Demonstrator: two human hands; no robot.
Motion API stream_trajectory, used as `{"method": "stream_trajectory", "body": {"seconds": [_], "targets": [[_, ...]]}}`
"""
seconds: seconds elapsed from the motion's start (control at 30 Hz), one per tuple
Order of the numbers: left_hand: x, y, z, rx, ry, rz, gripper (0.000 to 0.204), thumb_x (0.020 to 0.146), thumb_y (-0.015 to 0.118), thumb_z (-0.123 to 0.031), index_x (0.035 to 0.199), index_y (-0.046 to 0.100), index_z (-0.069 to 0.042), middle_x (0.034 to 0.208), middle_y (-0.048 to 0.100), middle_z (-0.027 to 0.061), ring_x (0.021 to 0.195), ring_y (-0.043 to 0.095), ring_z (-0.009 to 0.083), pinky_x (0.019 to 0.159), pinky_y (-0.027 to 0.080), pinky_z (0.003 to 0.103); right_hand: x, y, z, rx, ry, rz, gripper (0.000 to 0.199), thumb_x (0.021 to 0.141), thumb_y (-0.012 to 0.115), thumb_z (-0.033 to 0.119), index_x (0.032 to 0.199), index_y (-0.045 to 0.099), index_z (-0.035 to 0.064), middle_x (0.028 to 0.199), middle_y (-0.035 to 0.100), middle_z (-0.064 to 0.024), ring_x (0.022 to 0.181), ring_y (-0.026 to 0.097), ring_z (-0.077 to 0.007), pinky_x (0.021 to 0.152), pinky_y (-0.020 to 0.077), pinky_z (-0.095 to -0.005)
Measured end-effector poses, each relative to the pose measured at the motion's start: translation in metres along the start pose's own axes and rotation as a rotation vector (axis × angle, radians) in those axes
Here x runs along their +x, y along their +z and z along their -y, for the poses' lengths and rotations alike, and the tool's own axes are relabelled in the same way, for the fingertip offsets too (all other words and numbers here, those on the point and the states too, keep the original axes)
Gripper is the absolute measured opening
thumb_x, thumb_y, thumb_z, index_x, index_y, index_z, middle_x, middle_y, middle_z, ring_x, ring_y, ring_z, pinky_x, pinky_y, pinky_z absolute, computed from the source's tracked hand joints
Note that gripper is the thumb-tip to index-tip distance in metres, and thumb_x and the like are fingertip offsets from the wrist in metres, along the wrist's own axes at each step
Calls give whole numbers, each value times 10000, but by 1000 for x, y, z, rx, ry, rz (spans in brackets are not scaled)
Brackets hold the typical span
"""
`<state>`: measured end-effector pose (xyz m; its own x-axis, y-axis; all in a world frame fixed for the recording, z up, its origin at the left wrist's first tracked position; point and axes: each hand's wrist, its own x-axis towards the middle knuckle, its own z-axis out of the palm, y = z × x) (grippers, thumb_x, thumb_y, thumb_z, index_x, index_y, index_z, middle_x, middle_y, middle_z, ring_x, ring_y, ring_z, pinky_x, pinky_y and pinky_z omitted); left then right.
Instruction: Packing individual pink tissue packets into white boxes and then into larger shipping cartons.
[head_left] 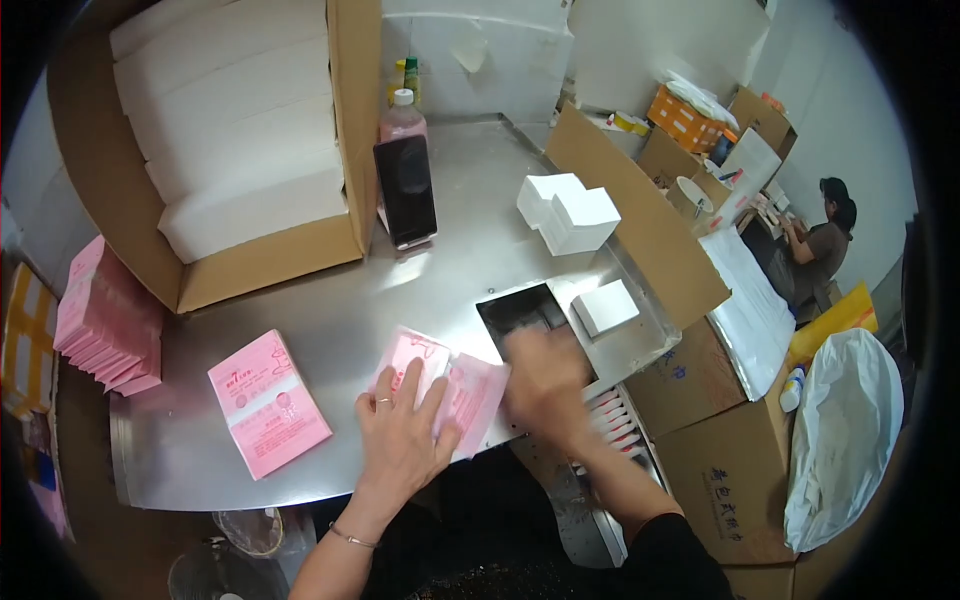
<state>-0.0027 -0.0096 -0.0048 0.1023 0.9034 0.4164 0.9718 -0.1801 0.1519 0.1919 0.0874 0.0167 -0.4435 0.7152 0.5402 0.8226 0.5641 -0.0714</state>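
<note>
My left hand (pixel 405 425) lies with its fingers spread over a pink-and-white paper packet (pixel 412 352) on the metal table. Its thumb rests at the lower edge of a pink wrapper (pixel 474 390) that slants off to the right. My right hand (pixel 548 380), smeared by motion, is just right of that wrapper, over the near part of a dark square opening (pixel 520 308) in the tabletop. Its fingers cannot be made out. To the left, a thick stack of pink printed packets (pixel 265 400) has a white band around it.
White blocks (pixel 580 215) and a single white block (pixel 606 307) sit right of the opening. A phone (pixel 406 190) leans on a bottle (pixel 403 118). A large carton (pixel 270 265) holds white stacks. More pink packets (pixel 110 320) stand far left. Another person (pixel 828 240) sits at back right.
</note>
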Motion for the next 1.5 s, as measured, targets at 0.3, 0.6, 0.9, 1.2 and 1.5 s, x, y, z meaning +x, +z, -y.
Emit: {"method": "stream_trajectory", "body": {"seconds": [0.3,0.6,0.9,1.2,1.5], "targets": [[20,-16,-11,31,-34,-33,562,820,694,-523,1132,642,-57,1112,556,175,981,519,350,754,411,428,-10,19,-127,-173,301,-91,152,898,645,161,859,683,20,898,601,-131,902,573,-320,755,454,-467],[17,1,-16,-86,48,2,447,836,728,-380,1090,624,-28,1123,580,171,944,543,330,741,457,422,-8,20,-136,-76,282,-149,137,890,631,150,834,686,37,890,593,-117,894,565,-304,743,440,-455],[16,-3,-22,-178,118,24,362,831,698,-290,1057,619,-19,1066,570,175,916,554,322,721,452,423,-16,13,-140,-106,176,-276,369,808,607,14,1170,673,41,1038,658,-158,984,609,-349,803,477,-457],[12,-19,-7,-296,55,59,805,702,770,-267,1436,488,-93,976,529,169,922,538,336,734,431,434,-36,15,33,257,-441,-36,389,810,651,135,1176,631,2,1175,594,-213,1144,590,-405,1048,360,-693],[-24,-35,21,-409,19,43,436,773,695,-72,1202,614,-80,1008,556,135,930,532,332,821,439,432,5,47,-39,362,273,297,232,916,548,195,1010,630,-1,871,696,-245,821,689,-431,849,524,-562]]}}
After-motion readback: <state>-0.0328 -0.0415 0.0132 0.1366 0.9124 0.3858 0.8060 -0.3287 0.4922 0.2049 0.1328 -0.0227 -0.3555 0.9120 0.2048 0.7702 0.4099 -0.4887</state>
